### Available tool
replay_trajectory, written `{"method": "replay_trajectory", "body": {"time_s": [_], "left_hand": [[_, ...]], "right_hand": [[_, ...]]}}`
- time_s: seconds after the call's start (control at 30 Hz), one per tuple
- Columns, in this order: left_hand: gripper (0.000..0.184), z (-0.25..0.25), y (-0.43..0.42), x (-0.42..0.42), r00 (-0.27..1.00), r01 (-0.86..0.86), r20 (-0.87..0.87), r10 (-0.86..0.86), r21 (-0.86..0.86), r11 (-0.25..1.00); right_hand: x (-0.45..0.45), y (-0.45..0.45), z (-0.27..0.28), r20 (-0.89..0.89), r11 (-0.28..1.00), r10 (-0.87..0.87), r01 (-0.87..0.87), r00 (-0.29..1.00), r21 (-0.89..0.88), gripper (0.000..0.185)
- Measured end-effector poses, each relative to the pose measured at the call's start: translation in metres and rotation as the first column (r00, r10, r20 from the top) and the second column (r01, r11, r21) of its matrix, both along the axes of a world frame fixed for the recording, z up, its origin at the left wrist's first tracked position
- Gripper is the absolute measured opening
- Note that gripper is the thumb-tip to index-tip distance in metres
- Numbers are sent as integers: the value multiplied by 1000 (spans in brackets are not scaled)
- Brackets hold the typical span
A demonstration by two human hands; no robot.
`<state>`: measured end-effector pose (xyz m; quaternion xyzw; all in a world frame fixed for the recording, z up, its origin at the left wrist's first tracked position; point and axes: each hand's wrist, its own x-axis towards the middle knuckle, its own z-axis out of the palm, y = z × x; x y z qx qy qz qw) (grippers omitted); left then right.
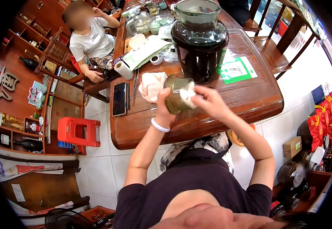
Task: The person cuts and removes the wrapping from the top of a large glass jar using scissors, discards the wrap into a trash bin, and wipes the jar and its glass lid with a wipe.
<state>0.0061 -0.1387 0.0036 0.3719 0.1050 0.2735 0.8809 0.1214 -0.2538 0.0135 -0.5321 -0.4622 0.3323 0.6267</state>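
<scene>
My left hand (164,107) grips a greenish glass piece, which looks like a jar lid (174,95), tilted on its side above the table's front part. A white bracelet circles that wrist. My right hand (213,103) pinches a crumpled white tissue (188,93) against the lid's right end. Just behind both hands stands a large glass jar (200,49) of dark liquid, its wide neck uncovered. A pink towel (150,87) lies beside the lid, partly hidden by it.
The glossy wooden table (250,93) carries a phone (120,99), a white roll (124,71), a green-bordered card (238,70) and glassware (147,23). A seated person (93,42) is at the far left. A red stool (79,131) stands left, and a wooden chair (269,51) right.
</scene>
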Motion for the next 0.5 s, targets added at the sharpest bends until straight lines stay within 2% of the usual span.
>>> {"method": "replay_trajectory", "body": {"time_s": [0.03, 0.07, 0.13, 0.17, 0.2, 0.23, 0.27, 0.33, 0.4, 0.47, 0.5], "left_hand": [[47, -13, 3, 1, 1000, -2, -21, 3, 88, 996], [45, -16, 1, 3, 999, -2, -42, 9, 175, 985], [44, -20, -8, 5, 999, -25, -28, 30, 181, 983], [47, -21, -12, 5, 994, -59, -75, 74, 177, 982], [50, -22, -14, 6, 986, -94, -121, 117, 177, 980], [62, -18, -10, 6, 985, -54, -149, 91, 235, 971], [62, -14, -8, 3, 986, -51, -145, 88, 240, 969], [69, 3, -6, -6, 933, -62, -334, 136, 223, 973], [73, 7, 6, -10, 924, 10, -371, 91, 260, 966], [76, -2, 20, -7, 951, 115, -293, -102, 28, 993], [73, -11, 28, -7, 955, 230, -135, -265, -231, 945]], "right_hand": [[-9, -2, 0, 63, 998, 24, -20, 998, -66, 34], [-22, 2, -13, 8, 998, -45, 45, 999, -41, 31], [-36, 6, -23, -154, 982, -170, 181, 973, 55, 27], [-38, 5, -25, -150, 982, -171, 181, 974, 57, 27], [-38, 5, -26, -298, 978, -172, 198, 939, 60, 25], [-37, 5, -27, -439, 974, -168, 216, 883, 62, 23], [-32, 5, -30, -522, 966, -185, 252, 833, 61, 22], [-6, 3, -37, -645, 967, -128, 238, 753, 86, 21], [14, 0, -43, -861, 976, 11, 181, 509, 120, 24], [15, -4, -30, -927, 968, 106, 175, 360, 179, 27], [17, -4, -33, -926, 969, 107, 172, 362, 180, 27]]}}
